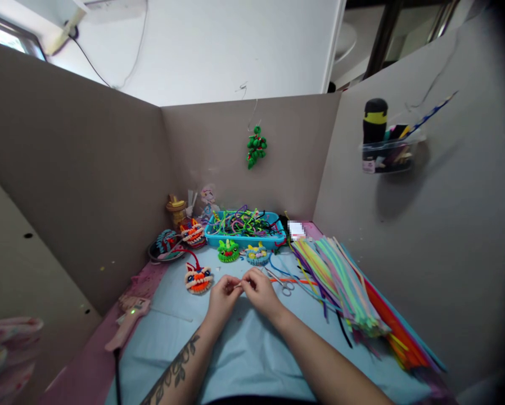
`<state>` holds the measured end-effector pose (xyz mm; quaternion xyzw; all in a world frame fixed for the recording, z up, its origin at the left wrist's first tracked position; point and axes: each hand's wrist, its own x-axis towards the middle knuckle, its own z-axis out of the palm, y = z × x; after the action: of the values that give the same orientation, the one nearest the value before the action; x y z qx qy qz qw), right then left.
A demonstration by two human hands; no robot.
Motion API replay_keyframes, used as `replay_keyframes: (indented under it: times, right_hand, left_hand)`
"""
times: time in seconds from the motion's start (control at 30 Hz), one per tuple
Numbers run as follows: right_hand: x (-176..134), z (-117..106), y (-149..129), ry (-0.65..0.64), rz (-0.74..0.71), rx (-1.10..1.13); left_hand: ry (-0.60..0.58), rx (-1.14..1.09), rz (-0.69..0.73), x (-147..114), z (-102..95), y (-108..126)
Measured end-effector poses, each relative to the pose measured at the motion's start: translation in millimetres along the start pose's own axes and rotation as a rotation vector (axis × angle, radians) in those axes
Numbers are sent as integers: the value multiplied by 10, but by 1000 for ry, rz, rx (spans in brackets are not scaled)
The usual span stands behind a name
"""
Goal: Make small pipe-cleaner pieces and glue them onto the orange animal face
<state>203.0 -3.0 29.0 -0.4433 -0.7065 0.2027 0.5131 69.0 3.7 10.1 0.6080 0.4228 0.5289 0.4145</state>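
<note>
My left hand (224, 293) and my right hand (256, 288) meet over the middle of the blue cloth, fingertips pinched close together. Between them is a small pale piece, too small and covered to name. Left of my hands lies an orange and cream lion-head figure (198, 279) made of fuzzy stems, with a red stem curling from its top. Behind them sit a green figure (228, 251) and a blue and yellow figure (257, 254). Scissors (284, 285) rest just right of my right hand, beside an orange stem.
A blue basket (219, 241) full of tangled stems stands at the back. Bundles of colourful pipe cleaners (345, 287) cover the right side. A pink hot glue gun (130, 323) with a cord lies at the left edge. Grey partitions (252, 191) enclose the table.
</note>
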Motion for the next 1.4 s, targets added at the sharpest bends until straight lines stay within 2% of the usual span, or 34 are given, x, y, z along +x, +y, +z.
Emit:
replay_keyframes:
  times: [0.33, 0.5, 0.63, 0.8, 1.0, 1.17, 1.4]
  right_hand:
    - [18, 75, 85, 15, 120, 94]
    - [38, 47, 154, -25, 217, 215]
    - [44, -14, 130, -7, 111, 202]
    - [42, -46, 64, -16, -33, 169]
    - [16, -40, 44, -26, -72, 145]
    - [4, -22, 45, -36, -56, 142]
    - [3, -61, 64, -147, -161, -10]
  left_hand:
    - [0, -13, -33, 26, 16, -43]
    - [-44, -231, -235, 28, -6, 32]
    - [6, -373, -348, 30, -32, 66]
    - [-43, -404, -392, 20, -57, 88]
    - [-102, -359, -383, -3, -56, 110]
    - [-103, -379, -384, -3, -55, 128]
    - [-119, -260, -243, 16, -86, 64]
